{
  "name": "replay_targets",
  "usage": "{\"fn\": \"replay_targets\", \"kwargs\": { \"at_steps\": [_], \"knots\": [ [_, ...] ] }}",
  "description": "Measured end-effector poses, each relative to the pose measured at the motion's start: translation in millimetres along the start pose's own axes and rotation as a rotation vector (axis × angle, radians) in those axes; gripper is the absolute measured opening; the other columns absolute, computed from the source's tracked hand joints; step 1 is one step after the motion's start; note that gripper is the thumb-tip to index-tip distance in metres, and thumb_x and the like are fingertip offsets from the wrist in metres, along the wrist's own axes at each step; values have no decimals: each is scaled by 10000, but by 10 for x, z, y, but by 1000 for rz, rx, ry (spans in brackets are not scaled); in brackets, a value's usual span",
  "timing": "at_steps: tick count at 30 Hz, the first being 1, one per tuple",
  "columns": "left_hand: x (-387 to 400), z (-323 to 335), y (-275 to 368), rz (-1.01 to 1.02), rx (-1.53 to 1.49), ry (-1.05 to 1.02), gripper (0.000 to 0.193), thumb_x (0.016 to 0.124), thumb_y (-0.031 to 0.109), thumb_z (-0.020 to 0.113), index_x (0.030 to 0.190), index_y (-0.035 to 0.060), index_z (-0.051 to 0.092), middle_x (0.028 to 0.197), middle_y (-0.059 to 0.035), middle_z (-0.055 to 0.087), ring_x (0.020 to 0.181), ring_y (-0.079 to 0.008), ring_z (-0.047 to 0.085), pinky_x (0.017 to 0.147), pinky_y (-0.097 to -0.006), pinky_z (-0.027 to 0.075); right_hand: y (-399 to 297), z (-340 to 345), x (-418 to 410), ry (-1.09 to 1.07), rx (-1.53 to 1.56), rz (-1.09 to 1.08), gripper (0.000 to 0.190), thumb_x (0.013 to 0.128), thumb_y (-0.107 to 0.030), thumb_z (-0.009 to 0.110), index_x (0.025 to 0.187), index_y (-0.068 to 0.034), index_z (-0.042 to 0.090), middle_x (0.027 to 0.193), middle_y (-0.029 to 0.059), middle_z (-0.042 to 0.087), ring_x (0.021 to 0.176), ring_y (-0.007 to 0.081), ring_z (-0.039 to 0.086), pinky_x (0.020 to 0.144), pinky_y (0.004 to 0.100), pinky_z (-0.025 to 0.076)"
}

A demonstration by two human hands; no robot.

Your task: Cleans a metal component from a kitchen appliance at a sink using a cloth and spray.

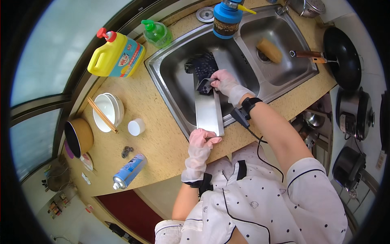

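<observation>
A long metal panel (209, 113) slants across the larger basin of a stainless steel sink (170, 88), its near end past the front rim. My left hand (201, 141), in a pink and clear glove, grips that near end. Gloved the same way, my right hand (225, 81) holds a corner of a dark patterned cloth (205, 68) over the panel. Most of the cloth lies bunched farther up the panel and in the basin. Part of the panel's far end is hidden by the cloth.
A blue-capped faucet filter (226, 21) overhangs the basin. A yellow sponge (269, 50) lies in the smaller basin. Left on the counter are a yellow detergent jug (118, 56), a green pump bottle (157, 33), bowls (105, 111) with chopsticks (102, 115), and a blue spray can (130, 170). A wok (342, 58) stands right.
</observation>
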State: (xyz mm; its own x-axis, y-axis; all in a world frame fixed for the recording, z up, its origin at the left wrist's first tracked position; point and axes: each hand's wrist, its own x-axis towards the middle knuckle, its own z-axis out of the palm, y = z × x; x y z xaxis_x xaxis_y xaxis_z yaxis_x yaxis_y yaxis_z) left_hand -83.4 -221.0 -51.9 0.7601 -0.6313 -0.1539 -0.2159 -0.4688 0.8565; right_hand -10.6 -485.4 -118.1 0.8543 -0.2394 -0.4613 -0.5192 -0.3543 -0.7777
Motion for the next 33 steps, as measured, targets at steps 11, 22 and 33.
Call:
{"fn": "replay_targets", "kwargs": {
  "at_steps": [11,22,33],
  "knots": [
    [-23,-193,178,176,110,206,435,678,225,902,1025,53,705,924,-88,712,927,-297,664,842,-385,513,-286,-787,-479,-89,948,195,359,1069,-343,523,1243,-50,638,1063,34,686,958,140,653,871,298,539],
    [-759,-670,27,40,155,510,348,791,245,793,1048,40,681,929,-155,694,868,-342,670,787,-439,538,-1906,587,-1629,-284,272,-352,339,926,-187,723,1180,25,644,1067,83,669,1019,190,644,927,331,526],
    [-1988,-766,-663,-231,105,802,107,758,89,789,811,35,714,800,-148,682,732,-371,654,650,-445,507,-2537,3060,-1666,-401,9,-875,1127,592,-267,968,1494,-40,330,1470,236,450,1332,395,495,1141,417,415]
  ]
}}
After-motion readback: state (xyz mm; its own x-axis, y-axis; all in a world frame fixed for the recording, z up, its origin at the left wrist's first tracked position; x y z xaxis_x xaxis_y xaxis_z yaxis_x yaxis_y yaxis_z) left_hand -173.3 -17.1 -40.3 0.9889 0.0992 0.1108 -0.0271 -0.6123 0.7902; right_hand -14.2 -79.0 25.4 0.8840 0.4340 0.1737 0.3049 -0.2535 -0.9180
